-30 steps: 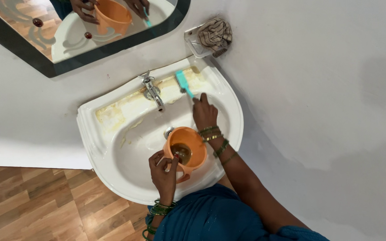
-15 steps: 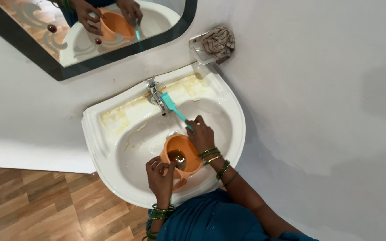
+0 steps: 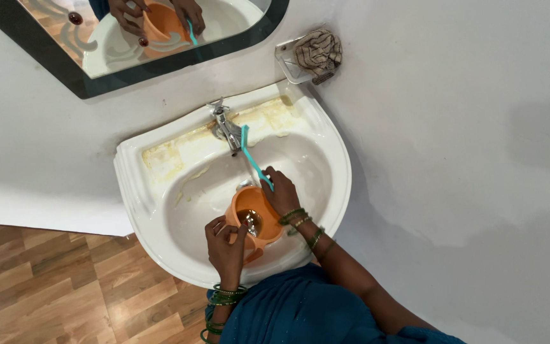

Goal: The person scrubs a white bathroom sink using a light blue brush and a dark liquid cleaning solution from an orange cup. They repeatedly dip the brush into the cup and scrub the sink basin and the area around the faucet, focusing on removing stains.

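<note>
Both my hands work mid-frame over the sink [image 3: 160, 255]: left hand [image 3: 225, 248] grips the orange mug [image 3: 253, 220], right hand [image 3: 281, 193] pinches a teal brush [image 3: 251, 156].

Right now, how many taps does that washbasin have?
1. The single chrome tap stands on the back ledge of the white basin, left of the teal brush held by the right hand. None seems hidden.

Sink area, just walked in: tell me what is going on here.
A person stands at a white wall-mounted sink. The left hand holds an orange plastic mug by its near side, over the basin, with some liquid inside. The right hand grips a teal brush by the handle, its head up by the chrome tap. Yellowish stains mark the sink's back ledge. A crumpled cloth sits in a wall holder, and a mirror hangs above.
</note>
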